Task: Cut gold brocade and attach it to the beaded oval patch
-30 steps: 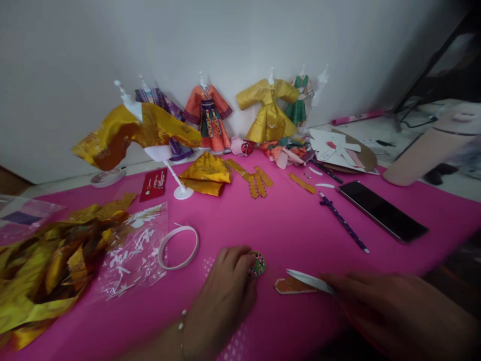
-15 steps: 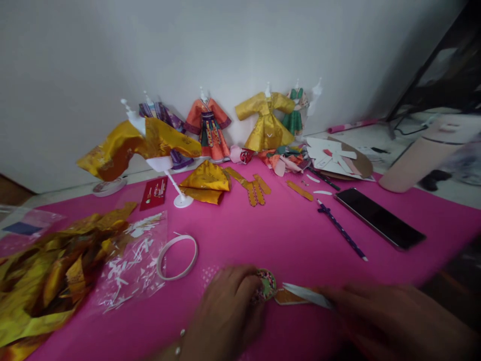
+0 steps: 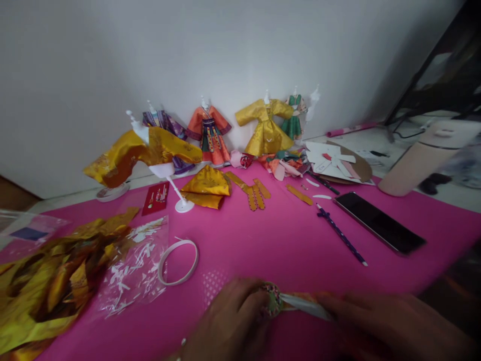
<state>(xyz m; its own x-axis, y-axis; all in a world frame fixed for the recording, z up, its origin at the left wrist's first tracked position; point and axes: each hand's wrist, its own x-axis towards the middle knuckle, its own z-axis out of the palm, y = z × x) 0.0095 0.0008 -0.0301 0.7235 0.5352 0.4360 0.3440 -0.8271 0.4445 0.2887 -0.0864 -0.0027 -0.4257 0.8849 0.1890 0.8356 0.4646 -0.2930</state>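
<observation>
Near the table's front edge, my left hand is closed, thumb and fingers pinching a small round piece with a green middle and a patterned rim. A strip of gold-orange fabric runs rightward from it. My right hand, blurred and dark, grips a pair of scissors. Their pale blades point left, over the strip, with the tips at the rim of the round piece. The scissors' handles are mostly hidden in the hand and shadow.
Miniature robes on stands line the wall. Gold scraps, a plastic bag of white snippets and a white tape ring lie left. A purple pencil, phone and pink bottle are right.
The scissors' tips have come left and down to the rim of the round piece. The round piece and my left hand have shifted slightly right and lower; the whole view has moved a little.
</observation>
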